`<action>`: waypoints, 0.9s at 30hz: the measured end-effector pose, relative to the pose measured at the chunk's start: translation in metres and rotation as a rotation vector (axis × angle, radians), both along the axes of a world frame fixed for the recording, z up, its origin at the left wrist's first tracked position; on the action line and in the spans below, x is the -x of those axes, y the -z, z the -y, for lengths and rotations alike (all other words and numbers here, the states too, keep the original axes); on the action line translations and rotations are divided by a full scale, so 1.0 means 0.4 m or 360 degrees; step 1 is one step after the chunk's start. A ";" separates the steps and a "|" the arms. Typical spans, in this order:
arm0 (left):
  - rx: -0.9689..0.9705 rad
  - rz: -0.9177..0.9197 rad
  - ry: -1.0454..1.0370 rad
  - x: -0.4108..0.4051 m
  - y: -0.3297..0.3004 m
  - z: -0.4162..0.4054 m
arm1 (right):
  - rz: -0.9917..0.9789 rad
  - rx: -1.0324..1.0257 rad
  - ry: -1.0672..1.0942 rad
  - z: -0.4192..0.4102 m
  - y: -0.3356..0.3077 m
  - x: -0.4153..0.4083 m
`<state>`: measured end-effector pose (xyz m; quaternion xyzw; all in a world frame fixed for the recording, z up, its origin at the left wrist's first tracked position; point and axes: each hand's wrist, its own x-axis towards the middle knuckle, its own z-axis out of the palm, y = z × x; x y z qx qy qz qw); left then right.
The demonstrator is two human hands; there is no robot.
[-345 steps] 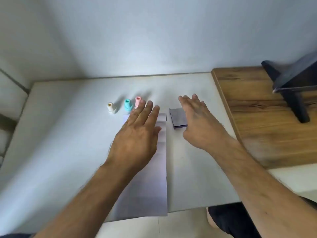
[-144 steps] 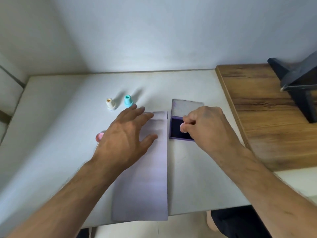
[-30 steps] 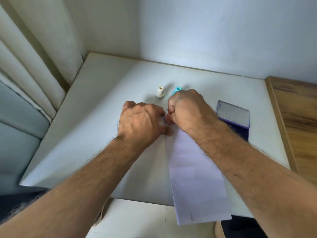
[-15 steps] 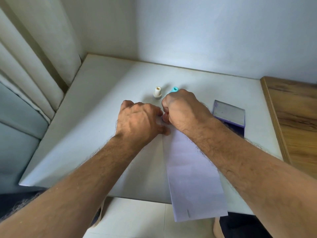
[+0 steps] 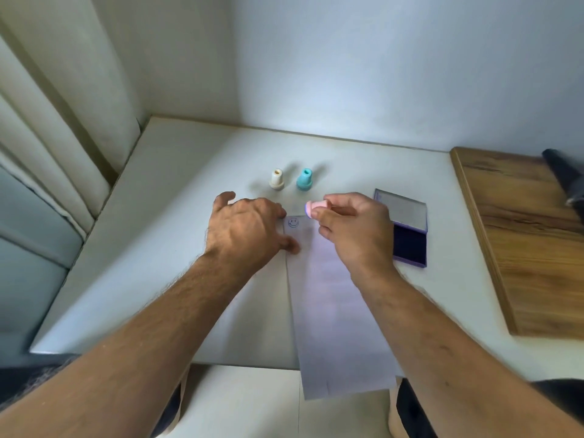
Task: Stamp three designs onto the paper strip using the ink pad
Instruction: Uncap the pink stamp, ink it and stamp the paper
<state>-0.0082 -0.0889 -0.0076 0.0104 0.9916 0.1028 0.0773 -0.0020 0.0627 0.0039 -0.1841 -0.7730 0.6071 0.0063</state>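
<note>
A long white paper strip (image 5: 335,305) lies on the white table (image 5: 177,235), its near end hanging over the front edge. A small blue smiley print (image 5: 293,222) sits near its far left corner. My right hand (image 5: 354,229) holds the pink stamp (image 5: 316,213) tilted on its side just above the strip's far end. My left hand (image 5: 246,232) rests on the table with fingertips pressing the strip's left edge. A cream stamp (image 5: 277,179) and a teal stamp (image 5: 305,179) stand upright behind the strip. The open ink pad (image 5: 409,245) lies right of my right hand.
The ink pad's lid (image 5: 401,213) is folded back behind it. A wooden board (image 5: 518,235) covers the table's right side, with a dark stand (image 5: 565,178) on it. A curtain (image 5: 53,128) hangs at the left, and a wall runs behind the table.
My right hand has lifted the pink stamp off the paper and tipped it sideways, uncovering a smiley print. My left hand has spread and stays on the strip's edge.
</note>
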 end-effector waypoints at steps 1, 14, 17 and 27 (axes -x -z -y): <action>-0.0030 0.0013 -0.0011 -0.002 -0.005 0.001 | 0.0047 0.0154 0.0067 -0.009 -0.010 -0.010; -0.0222 0.0089 -0.0303 -0.005 -0.047 0.057 | 0.0341 0.1116 0.0216 -0.031 -0.072 -0.089; -0.0120 0.0079 -0.0213 -0.009 -0.036 0.054 | 0.0404 0.1192 0.0166 -0.030 -0.068 -0.079; -0.0178 0.0157 -0.0151 0.029 -0.017 0.050 | 0.0496 0.1276 0.0078 -0.041 -0.048 -0.008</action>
